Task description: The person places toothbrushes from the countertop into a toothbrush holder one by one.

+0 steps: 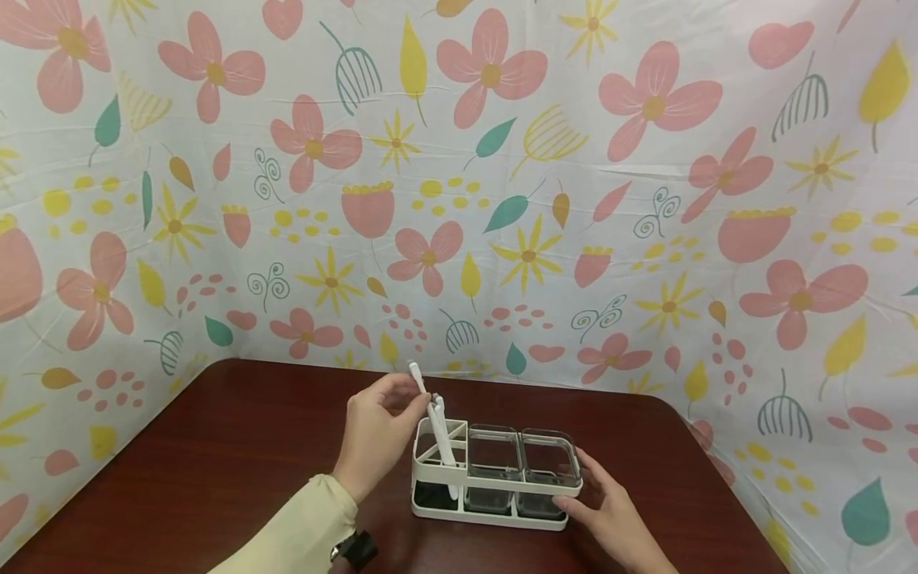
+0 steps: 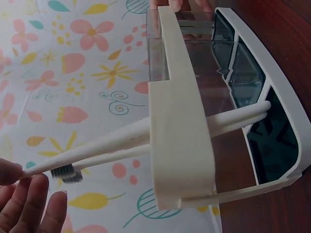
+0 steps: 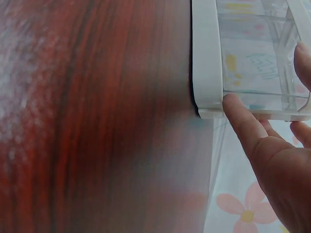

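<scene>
My left hand point(image 1: 383, 430) pinches the upper end of a white toothbrush point(image 2: 97, 145) between thumb and fingers. A second white toothbrush point(image 2: 114, 156) with dark bristles leans right beside it. Both handles pass down through the left, divided section of a cream toothbrush holder point(image 1: 516, 477), their lower ends at its dark base. With the thumb in front and fingers round the far side, my right hand point(image 1: 613, 510) holds the holder's right end. Two clear cups point(image 1: 495, 454) sit side by side in the holder's middle and right sections.
The holder stands on a dark reddish-brown wooden table point(image 1: 272, 430) with rounded far corners. Behind and at both sides hangs a white sheet point(image 1: 459, 159) printed with flowers and leaves. A dark device point(image 1: 358, 550) is strapped at my left wrist.
</scene>
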`<state>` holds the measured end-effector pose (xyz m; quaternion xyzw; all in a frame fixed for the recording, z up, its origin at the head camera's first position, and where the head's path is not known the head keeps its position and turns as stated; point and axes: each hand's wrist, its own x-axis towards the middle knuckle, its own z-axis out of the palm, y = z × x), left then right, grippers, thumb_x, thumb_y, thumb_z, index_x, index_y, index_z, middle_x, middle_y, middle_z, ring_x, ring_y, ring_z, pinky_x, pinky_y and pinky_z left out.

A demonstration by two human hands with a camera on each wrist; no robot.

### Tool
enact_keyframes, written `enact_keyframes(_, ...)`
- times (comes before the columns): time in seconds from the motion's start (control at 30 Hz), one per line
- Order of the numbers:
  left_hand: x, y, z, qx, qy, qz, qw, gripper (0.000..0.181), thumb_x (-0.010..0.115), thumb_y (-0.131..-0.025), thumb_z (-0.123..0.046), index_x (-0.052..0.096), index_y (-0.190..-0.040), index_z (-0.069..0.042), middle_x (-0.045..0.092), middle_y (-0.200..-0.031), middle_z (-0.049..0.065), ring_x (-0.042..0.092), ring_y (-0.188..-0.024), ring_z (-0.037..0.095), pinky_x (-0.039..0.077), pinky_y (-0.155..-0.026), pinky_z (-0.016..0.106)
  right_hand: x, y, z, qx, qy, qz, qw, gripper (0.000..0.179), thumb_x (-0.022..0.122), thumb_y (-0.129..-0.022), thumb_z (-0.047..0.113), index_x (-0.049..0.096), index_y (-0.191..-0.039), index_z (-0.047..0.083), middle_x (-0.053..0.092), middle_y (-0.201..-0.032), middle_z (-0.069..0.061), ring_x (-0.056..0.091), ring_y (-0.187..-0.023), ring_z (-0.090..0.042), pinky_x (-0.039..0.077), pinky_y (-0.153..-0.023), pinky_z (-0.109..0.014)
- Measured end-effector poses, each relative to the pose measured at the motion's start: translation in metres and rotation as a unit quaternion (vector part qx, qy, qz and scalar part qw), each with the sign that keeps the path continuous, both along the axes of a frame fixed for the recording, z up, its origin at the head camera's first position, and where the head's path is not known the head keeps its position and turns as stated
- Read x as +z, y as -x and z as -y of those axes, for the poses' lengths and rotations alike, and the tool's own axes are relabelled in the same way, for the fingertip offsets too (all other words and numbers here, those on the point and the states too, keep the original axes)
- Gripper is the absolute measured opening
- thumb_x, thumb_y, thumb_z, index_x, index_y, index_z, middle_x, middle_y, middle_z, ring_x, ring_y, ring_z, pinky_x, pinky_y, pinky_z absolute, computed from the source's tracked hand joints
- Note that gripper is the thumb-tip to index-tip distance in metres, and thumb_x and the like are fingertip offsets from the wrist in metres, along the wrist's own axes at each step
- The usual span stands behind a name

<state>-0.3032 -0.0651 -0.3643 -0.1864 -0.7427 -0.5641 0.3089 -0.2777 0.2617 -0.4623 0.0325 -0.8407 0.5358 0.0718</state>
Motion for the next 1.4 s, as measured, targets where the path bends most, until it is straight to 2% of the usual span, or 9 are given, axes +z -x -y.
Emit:
enact_keyframes(0.27,-0.005,0.001,-0.005,-0.005,0.016,0.010,0.9998,0.014,0.081,-0.081,-0.004,0.073,-0.091,-0.009,0.070,-0.082,-0.006,0.068,-0.073,0.007,0.056,-0.064,0.027,0.000,0.000,-0.002,0.004,-0.014,0.007,0.9999,0.081,0.080,-0.084,0.014,0.036,-0.150,0.002,0.055,-0.136,-0.023,0.053,-0.125,-0.040,0.052,-0.086,-0.031)
enact_keyframes(0.73,-0.011,-0.002,-0.010,0.001,0.039,0.030,0.9988,0.010,0.080,-0.083,-0.007,0.073,-0.089,-0.011,0.069,-0.080,-0.008,0.065,-0.071,0.007,0.055,-0.062,0.025,-0.002,0.000,-0.002,0.007,-0.002,-0.003,1.0000,0.079,0.080,-0.083,0.011,0.037,-0.149,0.002,0.057,-0.133,-0.023,0.056,-0.121,-0.039,0.051,-0.081,-0.023)
enact_keyframes(1.0,-0.020,-0.003,-0.011,0.002,0.047,0.046,0.9979,0.011,0.080,-0.083,-0.008,0.072,-0.086,-0.014,0.068,-0.079,-0.010,0.065,-0.073,0.007,0.052,-0.062,0.025,-0.001,0.000,-0.003,0.007,-0.002,0.001,1.0000,0.079,0.079,-0.084,0.012,0.036,-0.149,0.002,0.056,-0.134,-0.024,0.054,-0.123,-0.040,0.051,-0.081,-0.023)
enact_keyframes(1.17,-0.025,-0.005,-0.014,-0.003,0.053,0.057,0.9970,0.012,0.080,-0.082,-0.006,0.071,-0.083,-0.014,0.065,-0.075,-0.012,0.060,-0.067,0.008,0.049,-0.059,0.024,-0.001,0.000,-0.002,0.006,-0.004,0.002,1.0000,0.079,0.080,-0.084,0.012,0.036,-0.149,0.002,0.056,-0.134,-0.024,0.055,-0.122,-0.039,0.052,-0.081,-0.024)
enact_keyframes(1.4,-0.033,-0.004,-0.016,-0.002,0.068,0.060,0.9959,0.012,0.080,-0.082,-0.007,0.071,-0.083,-0.014,0.064,-0.074,-0.013,0.056,-0.065,0.007,0.046,-0.057,0.023,0.000,-0.001,-0.002,0.009,0.006,0.001,0.9999,0.079,0.079,-0.084,0.011,0.035,-0.149,0.001,0.056,-0.133,-0.025,0.055,-0.122,-0.040,0.052,-0.081,-0.024)
